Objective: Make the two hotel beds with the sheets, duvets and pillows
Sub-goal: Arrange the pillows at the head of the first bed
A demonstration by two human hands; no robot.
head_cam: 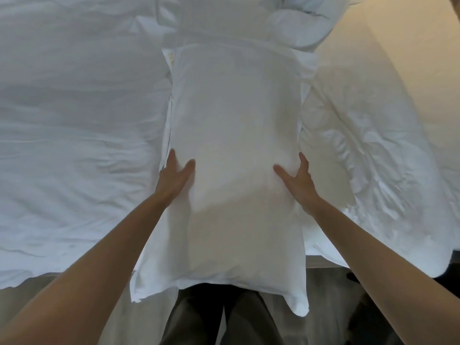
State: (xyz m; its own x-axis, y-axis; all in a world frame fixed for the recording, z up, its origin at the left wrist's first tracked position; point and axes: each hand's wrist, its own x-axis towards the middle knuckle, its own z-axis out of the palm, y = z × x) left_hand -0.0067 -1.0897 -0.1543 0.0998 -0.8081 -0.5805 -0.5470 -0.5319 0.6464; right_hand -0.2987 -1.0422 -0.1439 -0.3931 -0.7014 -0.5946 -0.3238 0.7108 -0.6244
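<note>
— Now, whereabouts of the pillow [236,145]?
— Dead centre, lying lengthwise on white bedding, running away from the camera. Overhanging the near edge, just above dark trousers [199,317].
— And the left hand [174,178]?
— Pressed flat against the pillow's left side, roughly midway along. Fingers straight, thumb spread onto the top face. Not curled round anything.
— Same for the right hand [298,183]?
— Mirrored on the right side. Straight fingers along the edge, thumb splayed inward on top. Likewise uncurled, pressing in against the pillow.
— Left of the pillow?
— Rumpled white duvet [74,108], touching the pillow's left edge and reaching down to the near edge.
— Right of it?
— Another soft white piece [373,158], heavily creased, just beside the pillow. Second pillow or folded duvet: cannot tell.
— Beyond the far end?
— Bunched white bedding [298,23], touching the pillow near its far right corner. Beige wall [398,46] further right.
</note>
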